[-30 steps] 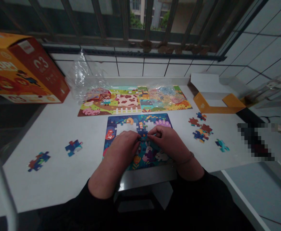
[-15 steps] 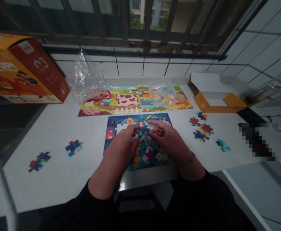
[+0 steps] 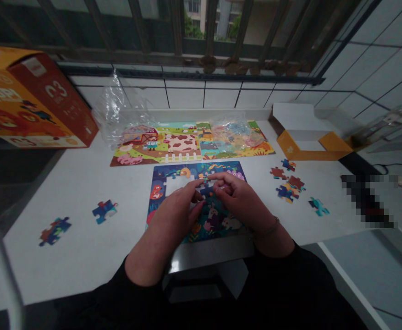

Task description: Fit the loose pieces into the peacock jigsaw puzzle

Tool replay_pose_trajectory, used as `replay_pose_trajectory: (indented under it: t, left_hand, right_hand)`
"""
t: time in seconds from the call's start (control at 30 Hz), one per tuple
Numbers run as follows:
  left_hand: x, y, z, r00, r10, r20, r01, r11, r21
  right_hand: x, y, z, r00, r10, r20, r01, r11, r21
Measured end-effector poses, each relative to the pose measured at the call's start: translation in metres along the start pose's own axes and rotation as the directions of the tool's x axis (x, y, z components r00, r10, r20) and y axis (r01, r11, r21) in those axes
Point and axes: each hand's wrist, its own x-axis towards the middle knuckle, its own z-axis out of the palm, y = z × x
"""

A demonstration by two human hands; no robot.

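A dark blue jigsaw puzzle (image 3: 217, 231) with rabbits and a fox lies partly assembled in front of me, with a white gap in its upper left. My left hand (image 3: 177, 204) bends over that gap, index finger and thumb at the left side of a blue puzzle piece (image 3: 206, 189). From the other side my right hand (image 3: 239, 196) reaches in, its index finger stretched along the far edge and its thumb and curled fingers close to the piece. Fingers partly hide the piece and where they touch it.
Loose pieces (image 3: 105, 211) lie to the left, and more loose pieces (image 3: 288, 192) to the right. Behind are a farm picture board (image 3: 183, 156), crumpled clear plastic (image 3: 116, 107) and an opened orange box (image 3: 311, 153). A large orange box (image 3: 54, 101) stands at the far left.
My left index finger has shifted slightly right and up, with the thumb farther from it. My right fingertips have moved a little on the puzzle. The loose pieces stay put.
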Motion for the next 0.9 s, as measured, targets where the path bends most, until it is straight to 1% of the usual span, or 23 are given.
replay_pose_trajectory:
  t: [0.1, 0.2, 0.27, 0.33, 0.4, 0.53, 0.6, 0.63, 0.7, 0.77, 0.83, 0.9]
  left_hand:
    - [0.002, 0.002, -0.002, 0.998, -0.045, 0.051, 0.042, 0.998, 0.053]
    - [0.002, 0.002, -0.004, 0.997, -0.057, 0.054, 0.051, 0.993, 0.105]
    - [0.001, 0.002, -0.005, 0.996, -0.090, 0.028, 0.087, 0.992, 0.087]
    - [0.000, 0.002, -0.006, 0.990, -0.138, 0.006, 0.138, 0.988, 0.066]
    - [0.000, 0.004, -0.008, 0.986, -0.169, -0.004, 0.169, 0.983, 0.074]
    - [-0.001, 0.006, -0.009, 0.987, -0.157, -0.022, 0.159, 0.985, 0.074]
    - [-0.001, 0.006, -0.009, 0.987, -0.154, -0.041, 0.156, 0.987, 0.047]
    - [-0.001, 0.006, -0.009, 0.987, -0.157, -0.044, 0.159, 0.986, 0.041]
    - [0.000, 0.005, -0.008, 0.986, -0.162, -0.032, 0.164, 0.985, 0.060]
    - [0.001, 0.004, -0.008, 0.989, -0.148, -0.003, 0.147, 0.983, 0.106]
    - [0.002, 0.003, -0.007, 0.994, -0.111, 0.021, 0.107, 0.984, 0.145]
    - [0.002, 0.002, -0.006, 0.996, -0.076, 0.038, 0.068, 0.983, 0.170]
  right_hand:
    - [-0.002, -0.002, 0.002, 0.994, -0.044, 0.102, 0.037, 0.997, 0.072]
    - [-0.003, 0.001, 0.003, 0.982, -0.083, 0.172, 0.058, 0.988, 0.141]
    - [-0.004, 0.005, 0.005, 0.980, -0.083, 0.179, 0.054, 0.986, 0.159]
    - [-0.003, 0.009, 0.005, 0.985, -0.069, 0.160, 0.044, 0.987, 0.156]
    - [-0.002, 0.011, 0.005, 0.992, -0.055, 0.117, 0.039, 0.990, 0.137]
    - [0.000, 0.013, 0.003, 0.999, -0.032, 0.031, 0.031, 0.999, 0.034]
    - [0.002, 0.013, 0.000, 0.999, 0.007, -0.043, -0.007, 1.000, -0.001]
    - [0.003, 0.014, -0.002, 0.994, 0.036, -0.100, -0.036, 0.999, 0.004]
    - [0.004, 0.014, -0.008, 0.968, 0.102, -0.229, -0.094, 0.995, 0.045]
    - [0.004, 0.014, -0.015, 0.932, 0.154, -0.328, -0.136, 0.988, 0.078]
    - [0.004, 0.013, -0.022, 0.906, 0.187, -0.379, -0.157, 0.981, 0.110]
    - [0.004, 0.012, -0.026, 0.897, 0.214, -0.386, -0.164, 0.974, 0.158]
